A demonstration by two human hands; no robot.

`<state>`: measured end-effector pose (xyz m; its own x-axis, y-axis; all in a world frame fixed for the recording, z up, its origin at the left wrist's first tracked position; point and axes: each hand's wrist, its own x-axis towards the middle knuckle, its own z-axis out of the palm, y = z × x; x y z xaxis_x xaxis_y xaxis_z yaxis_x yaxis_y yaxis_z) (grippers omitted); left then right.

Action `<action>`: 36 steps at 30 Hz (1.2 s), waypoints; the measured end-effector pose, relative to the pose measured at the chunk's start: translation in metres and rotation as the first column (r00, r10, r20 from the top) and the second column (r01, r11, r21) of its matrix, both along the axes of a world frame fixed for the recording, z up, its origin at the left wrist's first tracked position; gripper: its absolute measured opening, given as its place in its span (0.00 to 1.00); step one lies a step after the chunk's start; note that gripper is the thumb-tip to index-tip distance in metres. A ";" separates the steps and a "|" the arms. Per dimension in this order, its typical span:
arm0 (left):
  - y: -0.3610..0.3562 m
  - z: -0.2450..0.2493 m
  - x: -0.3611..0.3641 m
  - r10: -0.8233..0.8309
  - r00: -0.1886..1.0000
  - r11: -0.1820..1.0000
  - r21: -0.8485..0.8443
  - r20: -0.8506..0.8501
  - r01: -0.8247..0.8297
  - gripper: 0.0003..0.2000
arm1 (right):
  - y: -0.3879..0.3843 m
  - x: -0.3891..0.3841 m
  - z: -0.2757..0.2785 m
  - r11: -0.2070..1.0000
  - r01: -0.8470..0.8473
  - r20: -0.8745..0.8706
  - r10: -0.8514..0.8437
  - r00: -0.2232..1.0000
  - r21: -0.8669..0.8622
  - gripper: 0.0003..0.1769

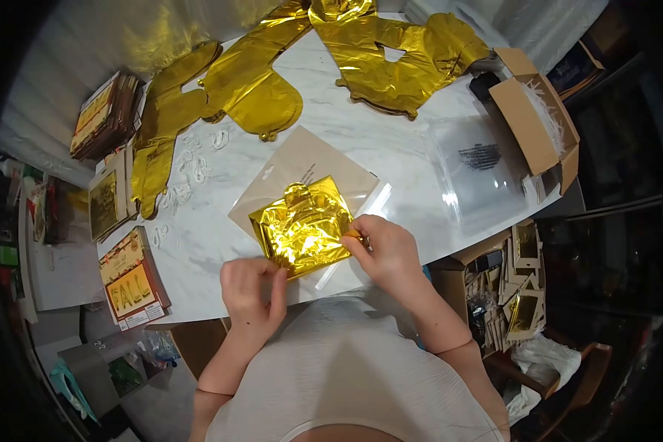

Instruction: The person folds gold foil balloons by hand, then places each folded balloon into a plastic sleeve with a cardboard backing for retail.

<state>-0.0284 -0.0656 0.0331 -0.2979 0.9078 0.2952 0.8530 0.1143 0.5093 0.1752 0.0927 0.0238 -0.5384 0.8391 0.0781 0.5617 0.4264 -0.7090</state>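
The marble-patterned desk (398,151) fills the middle, with 12 o'clock at its far side from the person; large gold foil shapes (383,85) sprawl flat over it from 10 to 1 o'clock; a cardboard box (519,121), flaps up, stands at 2 o'clock, with clear plastic (453,180) lying just beside it; a flat pack (302,155) with a hang hole lies slanted in front of the person, its upper part showing past 12 o'clock of the folded gold foil (302,228) that overlaps it; a printed pack reading FALL (129,276) lies near the desk's edge at 8 o'clock; the right hand (387,247) has its grip pinched, thumb against forefinger, on the foil's corner at 3 o'clock; the left hand (252,287) touches the foil's edge at 7 o'clock, thumb near the fingertips, though I cannot tell whether that grip is clamped or merely steadying; coils of white string (220,138) lie at 10 o'clock; the folded foil should handle as very light, slick and limp, prone to creasing and perhaps tearing, so its layered corners and folded edges seem the best hold, taken softly, all layers together
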 end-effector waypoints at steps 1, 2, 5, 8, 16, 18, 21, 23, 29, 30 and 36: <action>0.011 0.016 0.001 -0.061 0.997 0.997 0.035 -0.049 0.062 0.20 | 0.000 0.000 0.000 1.000 -0.002 -0.009 0.002 1.000 -0.002 0.14; 0.017 0.024 0.002 -0.119 0.988 0.990 0.067 -0.100 0.126 0.25 | 0.000 0.000 0.001 1.000 -0.003 -0.019 0.003 1.000 -0.003 0.14; 0.015 0.006 -0.010 -0.183 0.983 0.974 -0.138 -0.004 0.181 0.40 | 0.001 0.001 0.000 1.000 0.003 -0.016 -0.004 1.000 -0.027 0.14; 0.014 -0.002 -0.012 -0.213 0.976 0.954 -0.207 0.036 0.216 0.46 | 0.001 0.002 0.001 0.997 0.014 -0.051 -0.017 0.999 -0.070 0.14; 0.013 -0.006 -0.014 -0.240 0.968 0.954 -0.204 -0.077 0.220 0.39 | -0.001 -0.001 0.006 0.996 0.024 -0.060 -0.029 0.998 -0.082 0.17; 0.014 -0.003 -0.015 -0.262 0.956 0.946 -0.232 -0.129 0.228 0.37 | -0.001 -0.001 0.007 0.997 0.030 -0.041 -0.033 0.999 -0.072 0.18; 0.020 0.004 -0.019 -0.386 0.915 0.907 -0.230 -0.116 0.353 0.35 | 0.000 -0.003 0.008 0.997 0.022 -0.007 -0.023 1.000 -0.080 0.19; 0.024 0.008 -0.019 -0.429 0.896 0.880 -0.278 -0.116 0.385 0.35 | 0.000 -0.003 0.007 0.997 0.020 -0.009 -0.021 1.000 -0.070 0.19; 0.023 0.000 -0.019 -0.469 0.874 0.849 -0.334 -0.124 0.409 0.37 | 0.000 0.001 0.009 0.982 0.039 -0.059 -0.050 0.997 -0.183 0.23; 0.023 0.000 -0.019 -0.468 0.875 0.850 -0.332 -0.123 0.408 0.37 | -0.001 0.001 0.011 0.982 0.039 -0.060 -0.050 0.997 -0.184 0.23; 0.024 -0.003 -0.019 -0.466 0.874 0.856 -0.321 -0.141 0.405 0.36 | -0.003 -0.012 0.020 0.876 -0.126 -0.117 0.203 0.972 0.465 0.39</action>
